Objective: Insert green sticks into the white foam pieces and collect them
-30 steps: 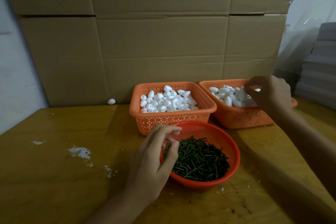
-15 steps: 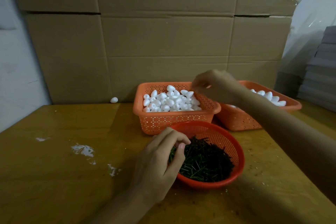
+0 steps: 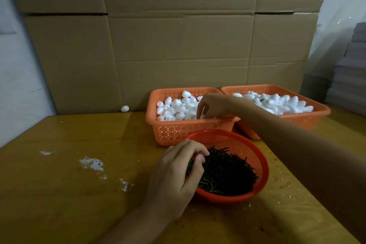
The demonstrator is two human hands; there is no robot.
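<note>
— The green sticks (image 3: pixel 223 172)?
— Heaped in the round basket (image 3: pixel 264 166); the left hand (image 3: pixel 174 174) pinched some at its left rim.
— The foam pieces (image 3: pixel 176 107)?
— In the orange tray (image 3: pixel 188 131) just behind that basket; the right hand (image 3: pixel 213 104) had fingertips among them, grip impossible to tell.

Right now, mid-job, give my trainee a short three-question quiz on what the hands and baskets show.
1. Fill in: the left hand pinches ____ in the round basket.
2. True or false: the right hand is reaching into the round basket.
3. Where does the stray foam piece lie? A) on the table by the cardboard; B) in the round basket; C) in the left hand.
Key: 1 green sticks. 2 false: its fingers dip into the left rectangular basket of foam pieces. 3 A.
</note>
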